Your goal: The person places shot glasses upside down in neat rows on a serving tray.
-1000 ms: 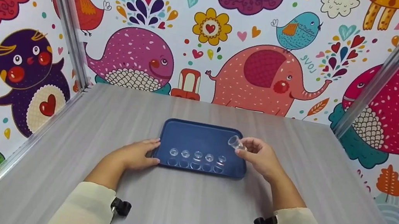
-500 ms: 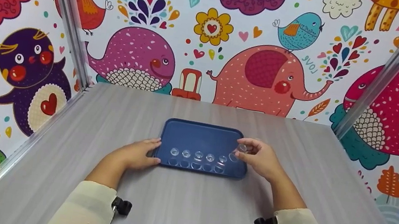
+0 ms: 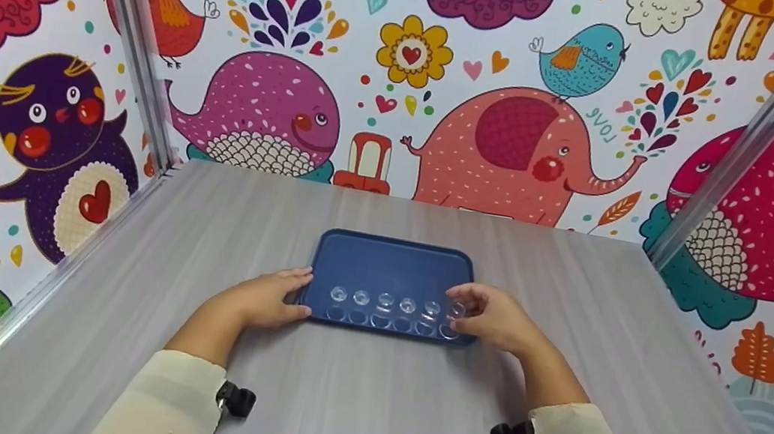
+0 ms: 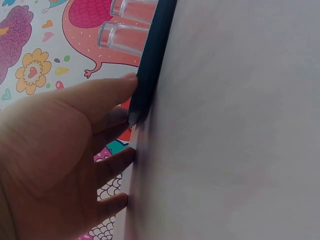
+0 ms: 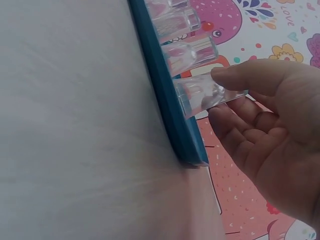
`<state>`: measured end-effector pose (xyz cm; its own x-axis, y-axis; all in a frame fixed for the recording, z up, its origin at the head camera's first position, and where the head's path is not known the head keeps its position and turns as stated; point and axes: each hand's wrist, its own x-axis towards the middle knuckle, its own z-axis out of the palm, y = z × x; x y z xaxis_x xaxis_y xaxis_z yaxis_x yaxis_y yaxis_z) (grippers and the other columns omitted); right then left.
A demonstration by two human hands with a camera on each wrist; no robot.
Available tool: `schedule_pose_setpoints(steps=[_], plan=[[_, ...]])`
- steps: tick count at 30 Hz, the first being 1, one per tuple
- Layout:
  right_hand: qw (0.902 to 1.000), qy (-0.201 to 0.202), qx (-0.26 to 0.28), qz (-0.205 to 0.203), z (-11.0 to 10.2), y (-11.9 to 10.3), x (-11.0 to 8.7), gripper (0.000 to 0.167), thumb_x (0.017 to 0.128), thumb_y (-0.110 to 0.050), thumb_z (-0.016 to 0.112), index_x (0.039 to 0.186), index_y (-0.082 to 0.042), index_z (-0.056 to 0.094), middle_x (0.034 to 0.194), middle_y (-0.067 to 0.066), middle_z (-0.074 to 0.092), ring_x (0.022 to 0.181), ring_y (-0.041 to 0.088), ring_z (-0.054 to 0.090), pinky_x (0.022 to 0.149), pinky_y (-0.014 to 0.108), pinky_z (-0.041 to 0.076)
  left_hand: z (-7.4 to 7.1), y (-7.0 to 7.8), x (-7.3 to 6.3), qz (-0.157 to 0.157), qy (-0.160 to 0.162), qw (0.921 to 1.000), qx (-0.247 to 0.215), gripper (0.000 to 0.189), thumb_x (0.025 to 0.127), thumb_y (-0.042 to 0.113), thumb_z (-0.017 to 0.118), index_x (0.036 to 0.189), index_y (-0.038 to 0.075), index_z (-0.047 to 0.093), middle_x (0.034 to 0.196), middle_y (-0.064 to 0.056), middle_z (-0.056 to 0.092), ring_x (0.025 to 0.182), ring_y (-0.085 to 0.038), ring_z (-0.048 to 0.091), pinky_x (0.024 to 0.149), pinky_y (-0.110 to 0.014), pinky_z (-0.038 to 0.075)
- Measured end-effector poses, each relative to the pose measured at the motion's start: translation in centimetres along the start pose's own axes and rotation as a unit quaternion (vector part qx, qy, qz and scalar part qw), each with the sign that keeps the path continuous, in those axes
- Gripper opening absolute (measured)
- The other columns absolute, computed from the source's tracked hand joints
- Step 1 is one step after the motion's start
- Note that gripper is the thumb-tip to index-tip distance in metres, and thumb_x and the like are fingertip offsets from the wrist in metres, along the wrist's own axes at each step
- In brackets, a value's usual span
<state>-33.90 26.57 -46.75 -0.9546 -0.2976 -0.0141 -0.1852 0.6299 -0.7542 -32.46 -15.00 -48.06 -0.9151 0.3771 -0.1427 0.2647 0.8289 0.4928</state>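
Observation:
My right hand (image 3: 497, 319) pinches a small clear cup (image 5: 200, 95) between thumb and fingers. This cup stands on the blue tray (image 3: 391, 267), at the right end of a row, its wider end down. Several more clear cups (image 3: 384, 310) of the same shape line up to its left along the tray's near side. At the tray's left edge rests my left hand (image 3: 266, 298), thumb and fingertips touching the rim and holding no cup. In the left wrist view, the thumb lies against the rim and the lower fingertips reach the tabletop.
Beneath the tray is a grey wood-grain table (image 3: 360, 410). Printed cartoon panels (image 3: 393, 66) wall in the back and sides, with metal posts (image 3: 736, 160) at the corners. A black wrist mount (image 3: 236, 399) sits at each sleeve.
My right hand has turned the clear cup wider end down and lowered it onto the tray, beside the rightmost cup of the row. The left hand has stayed at the tray's edge.

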Motion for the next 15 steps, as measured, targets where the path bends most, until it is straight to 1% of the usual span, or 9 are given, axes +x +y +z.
schedule_pose_setpoints(steps=[6,9,15], plan=[[0.9998,-0.005,-0.017,0.008,0.38,0.26,-0.01,0.041,0.087,-0.01,0.086,0.126,-0.016,0.076,0.119,0.005,0.076,0.106,0.021,0.066,0.095,0.036,0.061,0.01,0.15,-0.02,-0.001,-0.001,1.0,-0.001,0.072,0.105,0.038,0.067,0.165,0.007,0.04,0.177,-0.009,0.032,0.164,-0.039,0.029,0.135,-0.059,0.025],[0.9998,-0.005,-0.016,0.009,0.52,0.33,0.04,0.04,0.088,-0.009,0.085,0.126,-0.015,0.076,0.12,0.006,0.076,0.106,0.022,0.066,0.095,0.038,0.062,0.0,0.15,-0.06,-0.001,0.0,1.0,-0.002,0.072,0.105,0.037,0.067,0.165,0.007,0.041,0.177,-0.009,0.033,0.164,-0.039,0.029,0.135,-0.059,0.025],[0.9996,-0.008,-0.017,0.021,0.66,0.4,0.06,0.04,0.089,-0.01,0.085,0.126,-0.019,0.076,0.12,0.003,0.076,0.107,0.021,0.066,0.096,0.038,0.063,0.07,0.05,-0.18,-0.001,0.003,1.0,-0.004,0.073,0.105,0.037,0.068,0.165,0.007,0.041,0.177,-0.009,0.033,0.164,-0.04,0.03,0.135,-0.06,0.025]])
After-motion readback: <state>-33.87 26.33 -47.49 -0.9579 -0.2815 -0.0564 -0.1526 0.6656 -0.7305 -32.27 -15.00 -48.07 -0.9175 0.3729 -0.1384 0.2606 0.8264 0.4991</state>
